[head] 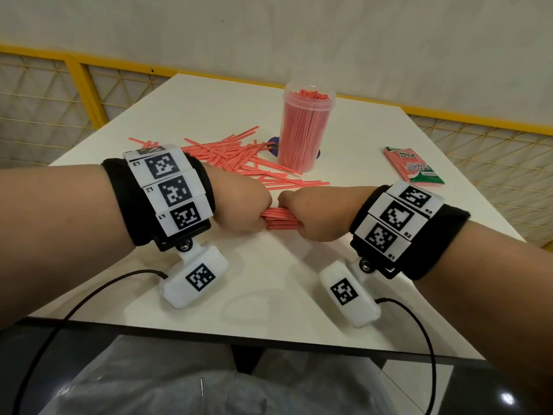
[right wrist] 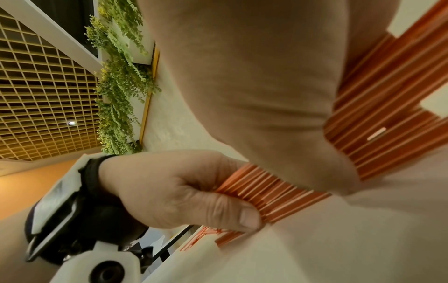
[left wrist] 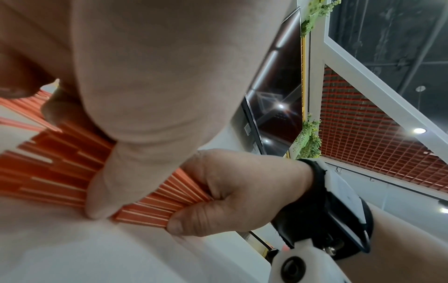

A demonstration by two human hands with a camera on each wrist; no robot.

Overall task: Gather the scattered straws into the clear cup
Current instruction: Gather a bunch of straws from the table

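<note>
White worktop [head: 299, 280]: both hands, left [head: 239, 205] and right [head: 311, 217], clench one straw bundle [head: 279, 220] lying crosswise, cup [head: 302, 130] beyond, nearer the right.

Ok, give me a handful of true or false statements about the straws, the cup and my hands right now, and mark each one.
1. Both hands grip one bundle of straws. True: the left hand and the right hand each hold an end.
2. The clear cup is empty. False: it is packed with upright straws.
3. Loose straws still lie on the table. True.
4. The green packet lies left of the cup. False: it lies to its right.
5. The cup lies on its side. False: it stands upright.
</note>
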